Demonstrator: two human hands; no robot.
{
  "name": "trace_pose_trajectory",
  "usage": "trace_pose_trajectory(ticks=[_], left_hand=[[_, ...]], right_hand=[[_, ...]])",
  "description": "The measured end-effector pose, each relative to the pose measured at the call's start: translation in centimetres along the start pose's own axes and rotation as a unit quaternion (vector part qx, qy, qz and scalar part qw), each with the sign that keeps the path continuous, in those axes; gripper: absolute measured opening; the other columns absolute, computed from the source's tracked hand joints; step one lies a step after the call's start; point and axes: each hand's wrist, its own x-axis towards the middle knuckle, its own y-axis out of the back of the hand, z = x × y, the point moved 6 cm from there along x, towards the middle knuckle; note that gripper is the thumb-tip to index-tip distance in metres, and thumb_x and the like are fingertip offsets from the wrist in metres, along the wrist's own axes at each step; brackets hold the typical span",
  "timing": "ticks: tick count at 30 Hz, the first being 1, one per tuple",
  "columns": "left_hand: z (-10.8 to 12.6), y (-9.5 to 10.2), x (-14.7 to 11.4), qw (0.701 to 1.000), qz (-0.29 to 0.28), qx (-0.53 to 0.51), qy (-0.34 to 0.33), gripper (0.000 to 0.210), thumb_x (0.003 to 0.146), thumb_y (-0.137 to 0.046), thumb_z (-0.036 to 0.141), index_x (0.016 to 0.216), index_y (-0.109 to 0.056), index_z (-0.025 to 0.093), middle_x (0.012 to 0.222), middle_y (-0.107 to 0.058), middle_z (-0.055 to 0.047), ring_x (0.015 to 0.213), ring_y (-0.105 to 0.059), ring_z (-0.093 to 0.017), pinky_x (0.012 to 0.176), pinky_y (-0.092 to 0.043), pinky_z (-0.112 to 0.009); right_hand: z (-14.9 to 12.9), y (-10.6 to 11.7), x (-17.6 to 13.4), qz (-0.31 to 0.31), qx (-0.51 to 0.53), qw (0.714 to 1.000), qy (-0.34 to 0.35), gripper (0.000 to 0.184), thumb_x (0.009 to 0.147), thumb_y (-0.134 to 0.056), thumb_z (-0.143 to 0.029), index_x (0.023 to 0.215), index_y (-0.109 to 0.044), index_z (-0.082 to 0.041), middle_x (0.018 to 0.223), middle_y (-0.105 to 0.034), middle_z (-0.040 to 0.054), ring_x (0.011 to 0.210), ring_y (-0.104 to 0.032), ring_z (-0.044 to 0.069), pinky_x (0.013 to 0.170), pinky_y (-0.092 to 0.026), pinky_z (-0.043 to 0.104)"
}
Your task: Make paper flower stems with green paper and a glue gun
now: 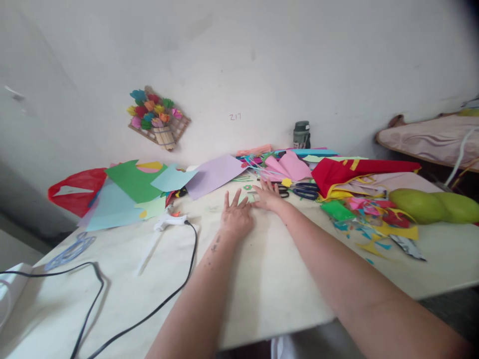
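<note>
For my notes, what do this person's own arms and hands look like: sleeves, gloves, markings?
The left hand and right hand are both ungloved, with no watch or bracelet visible. No sleeve shows on the right forearm or left forearm, which has dark, script-like markings near the wrist, too small to read.

Location: I take it for an ordinary room, probably in a home, in use as a craft corner. Evidence: the plain pale wall (262,60) ahead of me carries a handmade-looking bouquet of bright flowers (153,110) on a lattice backing and a handwritten number (235,117). My table (273,279) bears coloured sheets (132,182), cut scraps (370,232), dark-handled scissors (306,191) and a white corded tool (170,221), apparently a glue gun. A drinking bottle (301,135) by the wall adds a domestic note.
</note>
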Motion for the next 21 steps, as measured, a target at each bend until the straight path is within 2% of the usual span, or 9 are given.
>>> trace_pose_trajectory(ticks=[4, 11, 14, 18, 21], left_hand=[[0.9, -0.6, 0.1, 0.999, -0.036, 0.002, 0.036, 0.044, 0.075, -0.036, 0.023, 0.115, -0.050, 0.015, 0.123, -0.048, -0.008, 0.128, -0.016, -0.021, 0.102, 0.011, -0.046], [1.4, -0.9, 0.4, 0.990, -0.101, 0.023, 0.097, 0.048, 0.078, -0.029, 0.029, 0.118, -0.046, 0.008, 0.125, -0.045, -0.014, 0.126, -0.021, -0.022, 0.103, 0.006, -0.046], [1.6, -1.1, 0.4, 0.984, -0.110, 0.036, 0.138, 0.052, 0.080, -0.027, 0.032, 0.119, -0.046, 0.003, 0.126, -0.043, -0.018, 0.126, -0.020, -0.024, 0.103, 0.002, -0.045], [1.7, -1.1, 0.2, 0.977, -0.096, 0.038, 0.189, 0.055, 0.079, -0.031, 0.036, 0.116, -0.047, -0.003, 0.127, -0.040, -0.023, 0.128, -0.012, -0.028, 0.103, 0.003, -0.044], [1.5, -1.0, 0.1, 0.973, -0.093, 0.022, 0.212, 0.056, 0.079, -0.035, 0.035, 0.115, -0.048, -0.005, 0.124, -0.042, -0.025, 0.127, -0.014, -0.032, 0.103, 0.002, -0.044]], right_hand=[[0.1, 0.0, 0.0, 0.007, 0.000, 1.000, 0.003, 0.082, 0.066, -0.048, -0.062, 0.134, -0.020, -0.025, 0.143, 0.002, 0.0084, 0.128, 0.009, 0.030, 0.099, 0.000, 0.049], [0.3, -0.1, 0.0, -0.005, 0.011, 1.000, -0.007, 0.086, 0.063, -0.047, -0.066, 0.134, -0.021, -0.025, 0.143, 0.004, 0.0079, 0.128, 0.009, 0.030, 0.099, 0.000, 0.050], [0.3, 0.0, -0.2, -0.011, 0.014, 1.000, -0.009, 0.086, 0.063, -0.049, -0.064, 0.134, -0.021, -0.024, 0.143, 0.002, 0.0082, 0.128, 0.009, 0.030, 0.099, 0.000, 0.049], [0.3, 0.0, -0.3, -0.019, 0.021, 1.000, -0.005, 0.082, 0.065, -0.050, -0.061, 0.134, -0.022, -0.026, 0.143, 0.001, 0.0076, 0.128, 0.009, 0.031, 0.098, 0.000, 0.050], [0.2, -0.1, -0.3, -0.023, 0.025, 0.999, 0.001, 0.079, 0.066, -0.050, -0.059, 0.133, -0.023, -0.029, 0.143, 0.000, 0.0060, 0.127, 0.010, 0.031, 0.098, -0.001, 0.051]])
